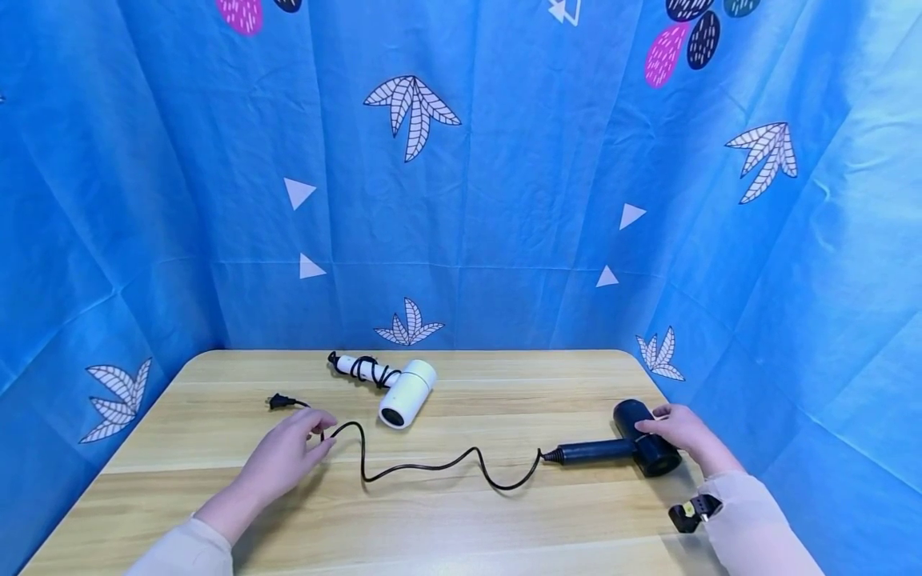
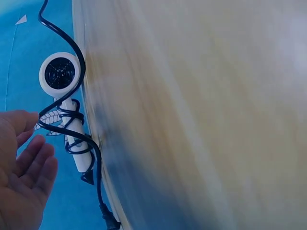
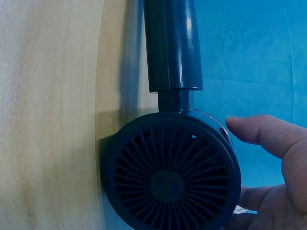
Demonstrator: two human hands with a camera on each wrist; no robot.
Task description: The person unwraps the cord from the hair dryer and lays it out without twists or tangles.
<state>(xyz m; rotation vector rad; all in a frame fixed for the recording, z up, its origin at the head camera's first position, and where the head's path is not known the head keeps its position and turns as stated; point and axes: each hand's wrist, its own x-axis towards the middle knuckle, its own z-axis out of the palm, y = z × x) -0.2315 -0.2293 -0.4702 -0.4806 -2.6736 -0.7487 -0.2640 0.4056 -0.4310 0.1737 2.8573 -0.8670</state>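
Note:
A black hair dryer (image 1: 654,448) lies on the table at the right, its handle pointing left. My right hand (image 1: 680,428) grips its barrel, thumb on the near side; in the right wrist view the thumb (image 3: 261,132) is at the barrel's edge and the other fingers are partly hidden behind it. The dryer's black cord (image 1: 432,466) runs in waves leftward to its plug (image 1: 277,402). At the plug end, my left hand (image 1: 288,448) is around the cord with fingers loosely spread; in the left wrist view the cord bends at a fingertip (image 2: 31,119).
A white hair dryer (image 1: 409,394), its cord wound round the handle, lies toward the back of the wooden table (image 1: 461,536). A blue patterned curtain (image 1: 461,200) hangs behind and beside the table. A small black device (image 1: 693,512) sits at my right wrist.

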